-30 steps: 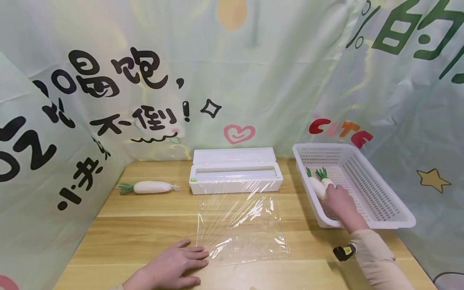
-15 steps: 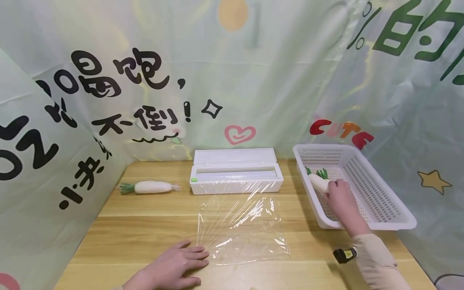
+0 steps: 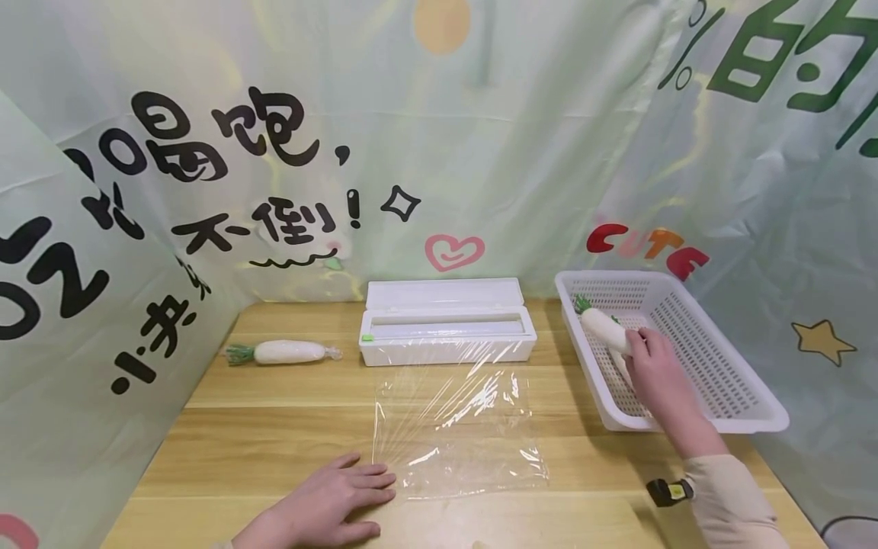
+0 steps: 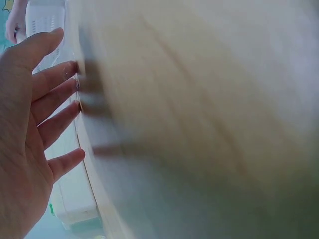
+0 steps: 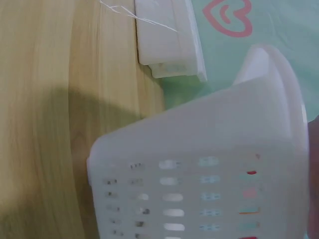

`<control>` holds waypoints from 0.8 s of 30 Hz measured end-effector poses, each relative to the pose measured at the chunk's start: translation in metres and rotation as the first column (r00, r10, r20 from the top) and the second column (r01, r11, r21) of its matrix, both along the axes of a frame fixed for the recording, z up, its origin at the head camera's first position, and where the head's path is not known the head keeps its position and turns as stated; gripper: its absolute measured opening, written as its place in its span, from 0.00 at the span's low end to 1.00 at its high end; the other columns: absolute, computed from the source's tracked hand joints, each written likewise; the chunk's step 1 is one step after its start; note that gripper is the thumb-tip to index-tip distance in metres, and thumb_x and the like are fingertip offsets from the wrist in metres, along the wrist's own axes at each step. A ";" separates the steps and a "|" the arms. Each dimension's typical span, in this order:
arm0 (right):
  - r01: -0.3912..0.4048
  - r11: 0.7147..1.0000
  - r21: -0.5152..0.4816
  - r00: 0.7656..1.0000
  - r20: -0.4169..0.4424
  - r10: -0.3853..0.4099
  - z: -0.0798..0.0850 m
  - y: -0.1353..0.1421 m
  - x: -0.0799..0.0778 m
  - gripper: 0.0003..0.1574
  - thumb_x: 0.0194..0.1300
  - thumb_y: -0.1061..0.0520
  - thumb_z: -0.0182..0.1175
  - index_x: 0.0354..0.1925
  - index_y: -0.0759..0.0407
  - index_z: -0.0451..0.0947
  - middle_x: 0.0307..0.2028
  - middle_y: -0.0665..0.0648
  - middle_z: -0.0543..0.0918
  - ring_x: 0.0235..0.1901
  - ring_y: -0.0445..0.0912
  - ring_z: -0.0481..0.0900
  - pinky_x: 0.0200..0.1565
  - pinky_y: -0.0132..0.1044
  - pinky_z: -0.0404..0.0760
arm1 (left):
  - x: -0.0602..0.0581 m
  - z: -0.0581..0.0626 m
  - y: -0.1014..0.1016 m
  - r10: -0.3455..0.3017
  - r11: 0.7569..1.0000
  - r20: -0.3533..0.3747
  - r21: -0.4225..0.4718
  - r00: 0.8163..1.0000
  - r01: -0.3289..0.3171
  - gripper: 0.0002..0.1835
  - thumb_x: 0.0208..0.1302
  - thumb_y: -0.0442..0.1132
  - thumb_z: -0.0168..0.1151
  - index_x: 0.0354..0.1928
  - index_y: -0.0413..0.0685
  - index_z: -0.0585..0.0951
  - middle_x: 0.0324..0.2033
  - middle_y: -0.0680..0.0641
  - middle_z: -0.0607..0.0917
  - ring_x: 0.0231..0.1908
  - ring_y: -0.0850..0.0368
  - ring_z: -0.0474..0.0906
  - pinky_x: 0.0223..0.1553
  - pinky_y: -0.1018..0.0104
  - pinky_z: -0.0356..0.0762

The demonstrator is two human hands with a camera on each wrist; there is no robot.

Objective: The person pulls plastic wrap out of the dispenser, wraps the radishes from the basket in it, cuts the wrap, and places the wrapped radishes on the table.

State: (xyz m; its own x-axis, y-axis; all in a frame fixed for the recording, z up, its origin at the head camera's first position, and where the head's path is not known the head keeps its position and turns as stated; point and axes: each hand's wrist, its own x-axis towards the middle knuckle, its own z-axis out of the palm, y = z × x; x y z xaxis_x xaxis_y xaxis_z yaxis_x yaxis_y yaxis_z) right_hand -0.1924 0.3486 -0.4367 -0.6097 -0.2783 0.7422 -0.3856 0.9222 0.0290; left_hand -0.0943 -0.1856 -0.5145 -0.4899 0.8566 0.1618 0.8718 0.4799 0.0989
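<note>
Raises white radish higher, gripped in right hand, slanted lengthwise leaf-end toward frame's upper left, straight-fingered left hand resting on wooden table before printed cloth.

Near end of the held radish hidden by the right hand. Second radish in the basket mostly covered; its leaves barely show. Sleeve cut by the head view's bottom edge. Left wrist view: bench blurred, left hand runs off left. Right wrist view: basket and box cut off; dark strip at right edge unidentifiable.
</note>
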 end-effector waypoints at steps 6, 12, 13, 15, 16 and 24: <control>-0.063 0.996 -0.068 0.994 -0.088 0.057 0.013 -0.003 0.011 0.18 0.68 0.62 0.54 0.50 0.76 0.73 0.43 0.78 0.74 0.41 0.71 0.71 0.42 0.62 0.74 | 0.001 0.000 0.000 0.010 1.000 0.019 0.003 1.000 -0.010 0.24 0.70 0.60 0.51 0.62 0.60 0.78 0.61 0.56 0.80 0.63 0.58 0.75 0.56 0.39 0.74; -0.124 0.982 -0.144 0.985 -0.138 0.104 0.027 -0.018 0.021 0.36 0.75 0.40 0.43 0.51 0.73 0.75 0.43 0.76 0.76 0.41 0.69 0.70 0.43 0.59 0.70 | 0.000 0.002 0.000 0.022 1.000 0.020 0.013 1.000 -0.023 0.24 0.69 0.60 0.52 0.61 0.60 0.78 0.60 0.57 0.80 0.62 0.58 0.76 0.56 0.39 0.74; -0.139 0.978 -0.155 0.983 -0.140 0.118 0.029 -0.022 0.022 0.37 0.75 0.40 0.44 0.51 0.73 0.76 0.43 0.75 0.76 0.41 0.69 0.70 0.42 0.58 0.69 | 0.000 0.002 0.000 0.024 1.000 0.020 0.016 1.000 -0.025 0.24 0.69 0.60 0.52 0.61 0.60 0.78 0.60 0.57 0.80 0.62 0.58 0.76 0.56 0.39 0.74; -0.168 0.969 -0.180 0.979 -0.142 0.144 0.032 -0.030 0.024 0.37 0.74 0.39 0.46 0.51 0.73 0.76 0.43 0.75 0.76 0.42 0.68 0.70 0.43 0.56 0.69 | 0.000 0.003 0.000 0.026 0.999 0.027 0.024 0.999 -0.027 0.24 0.69 0.60 0.53 0.60 0.60 0.79 0.60 0.57 0.80 0.62 0.58 0.76 0.56 0.39 0.74; -0.184 0.964 -0.193 0.977 -0.141 0.158 0.034 -0.034 0.026 0.37 0.74 0.39 0.46 0.51 0.73 0.76 0.44 0.74 0.76 0.42 0.68 0.70 0.44 0.54 0.68 | 0.000 0.003 0.000 0.027 0.999 0.030 0.027 0.999 -0.028 0.24 0.69 0.60 0.53 0.60 0.60 0.79 0.59 0.57 0.80 0.62 0.58 0.76 0.56 0.40 0.74; -0.282 0.918 -0.279 0.959 -0.085 0.269 0.032 -0.065 0.037 0.38 0.71 0.37 0.48 0.51 0.72 0.77 0.46 0.73 0.76 0.46 0.63 0.71 0.60 0.16 0.58 | 0.000 0.003 0.001 0.020 0.999 0.034 0.026 0.999 -0.021 0.23 0.68 0.60 0.54 0.60 0.61 0.79 0.59 0.57 0.81 0.62 0.58 0.76 0.55 0.40 0.75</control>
State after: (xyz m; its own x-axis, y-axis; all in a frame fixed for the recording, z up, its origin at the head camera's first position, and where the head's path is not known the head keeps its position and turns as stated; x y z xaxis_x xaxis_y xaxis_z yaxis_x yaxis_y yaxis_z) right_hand -0.1555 0.2836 -0.4050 -0.5044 -0.2024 0.8394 -0.6297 0.7514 -0.1972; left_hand -0.0944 -0.1846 -0.5119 -0.5130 0.8420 0.1670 0.8576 0.4946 0.1410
